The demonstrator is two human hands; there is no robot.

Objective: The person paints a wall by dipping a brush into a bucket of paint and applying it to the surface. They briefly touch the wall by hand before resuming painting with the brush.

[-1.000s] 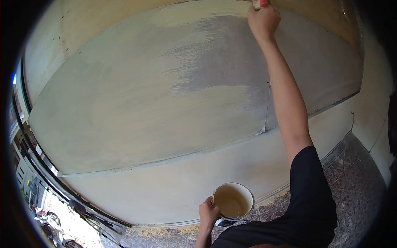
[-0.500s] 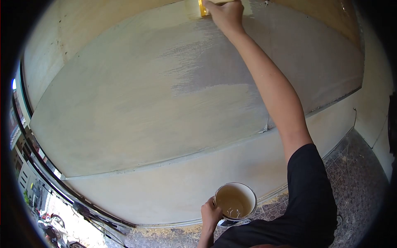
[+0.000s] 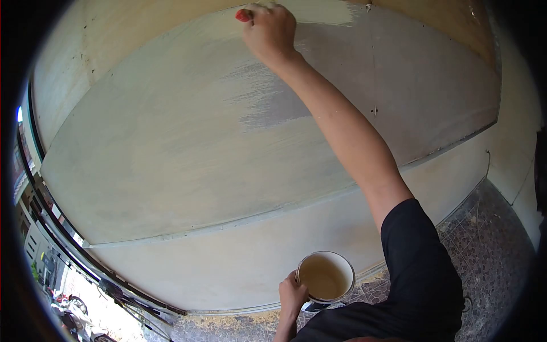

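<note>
At the top of the panel, my right hand (image 3: 272, 33) is closed around a paintbrush (image 3: 244, 15); the red end of its handle sticks out to the left, and the bristles are hidden behind my fingers. A wet, pale cream-green paint streak (image 3: 325, 12) runs rightward from the hand. Low in the view, my left hand (image 3: 293, 294) grips the left side of a white paint bucket (image 3: 344, 268). Thin beige-green paint (image 3: 322, 279) fills its lower part. The wall panel (image 3: 154, 142) bears paint on its left, with a bare grey patch (image 3: 285, 102) under my right forearm.
Grey panel surface (image 3: 439, 85) spreads to the right, with a vertical seam. A ledge (image 3: 222, 224) runs below it above a cream lower wall (image 3: 216, 268). Patterned floor tiles (image 3: 478, 256) lie lower right. A dark-framed opening with motorcycles (image 3: 74, 310) outside is at lower left.
My right hand has moved left along the panel's top with the brush, and its wrist has turned; a pale streak now shows to its right. The left hand and bucket have barely moved.
</note>
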